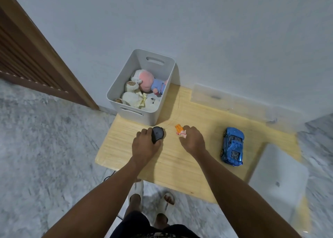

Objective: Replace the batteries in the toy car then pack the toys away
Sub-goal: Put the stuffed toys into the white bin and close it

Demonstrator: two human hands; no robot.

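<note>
I see my left hand (144, 145) curled round a dark rounded object (158, 134) (a remote, perhaps, though I cannot tell) on the wooden table (126, 138), just near of the grey bin (126, 95). My right hand (193, 140) sits to its right, fingers bent over a small orange and pink toy (180, 131); it looks like a pinch at the toy's near end, but the fingertips are hidden, so I cannot tell whether it really grasps. The blue toy car (232, 146) lies on the table well to the right of both hands, untouched. The bin stands at the far left of the table against the wall and holds plush toys (144, 88), one with a pink head.
</note>
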